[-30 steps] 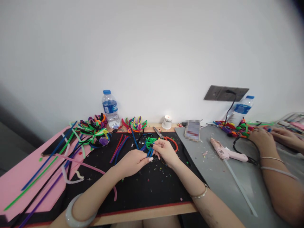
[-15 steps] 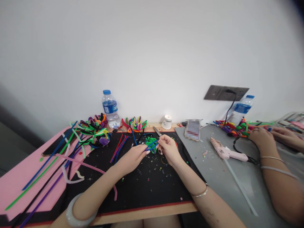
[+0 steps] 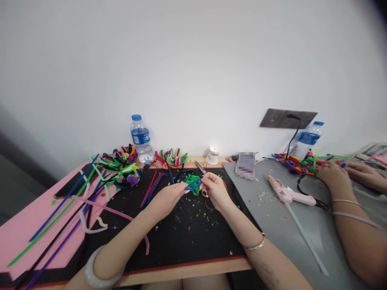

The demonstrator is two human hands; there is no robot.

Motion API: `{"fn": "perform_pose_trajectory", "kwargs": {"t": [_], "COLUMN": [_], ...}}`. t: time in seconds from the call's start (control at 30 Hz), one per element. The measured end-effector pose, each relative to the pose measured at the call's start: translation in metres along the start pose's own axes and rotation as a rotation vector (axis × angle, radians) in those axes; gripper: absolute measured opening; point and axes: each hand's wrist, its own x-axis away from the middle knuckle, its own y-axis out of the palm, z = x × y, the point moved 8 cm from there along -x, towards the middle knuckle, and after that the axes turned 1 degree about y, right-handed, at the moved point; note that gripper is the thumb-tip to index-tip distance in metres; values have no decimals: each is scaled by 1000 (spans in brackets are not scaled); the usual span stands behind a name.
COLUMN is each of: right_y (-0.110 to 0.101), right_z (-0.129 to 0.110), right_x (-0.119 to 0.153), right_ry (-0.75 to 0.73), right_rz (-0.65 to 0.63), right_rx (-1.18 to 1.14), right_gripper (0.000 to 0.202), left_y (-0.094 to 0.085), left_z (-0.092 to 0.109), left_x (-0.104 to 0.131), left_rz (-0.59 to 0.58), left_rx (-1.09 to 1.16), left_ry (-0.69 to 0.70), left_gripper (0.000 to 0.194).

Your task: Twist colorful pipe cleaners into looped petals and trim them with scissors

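Note:
A blue pipe cleaner [image 3: 195,185] is stretched between my two hands above the black mat [image 3: 193,237]. My left hand [image 3: 171,196] pinches its left part, with fingers closed. At the right end, the closed fingertips of my right hand [image 3: 214,189] grip it. Just behind and below it lies a bundle of green pipe cleaners [image 3: 192,178], partly covered by the blue one. Scissors [image 3: 200,167] rest beyond my right hand, their handles partly hidden by it. Red and blue pipe cleaners [image 3: 151,189] lie left of my left hand.
Colourful pipe cleaner bunches [image 3: 121,167] and a water bottle [image 3: 141,139] stand at the back left. A white cup [image 3: 212,155] is at the back. On the grey mat [image 3: 266,229] lies a pink glue gun [image 3: 290,195]. Another person's hands [image 3: 335,177] are at the right.
My left hand has shifted very slightly, and the blue pipe cleaner between my hands sits at a slightly different angle. My right hand has hardly moved.

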Motion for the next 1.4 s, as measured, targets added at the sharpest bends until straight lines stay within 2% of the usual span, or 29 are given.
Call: {"fn": "perform_pose_trajectory", "kwargs": {"t": [0.2, 0.33, 0.47, 0.6, 0.77, 0.93, 1.27, 1.4], "right_y": [1, 1, 6, 10, 11, 16, 31, 38], "right_z": [4, 8, 13, 15, 5, -10, -35, -40], "right_x": [0, -1, 1, 2, 0, 8, 27, 34], "right_ry": [55, 115, 212, 226, 39, -168, -452, -511], "right_rz": [-29, -50, -139, -181, -143, -103, -78, -100], "right_rx": [-54, -110, -123, -73, 149, 387, 795, 862], "right_gripper": [20, 19, 16, 19, 22, 22, 23, 23], "left_y": [-2, -9, -15, -14, -2, 6, 4, 4], "left_z": [0, 2, -1, -9, -28, -39, -45, -45], "left_x": [0, 0, 0, 0, 3, 3, 5, 5], "left_rz": [5, 40, 98, 132, 168, 190, 225, 219], "left_rx": [7, 101, 258, 455, 742, 913, 863, 845], "left_ry": [41, 37, -38, -140, -304, -374, -468, -470], "left_gripper": [28, 29, 32, 34, 35, 35, 36, 36]}}
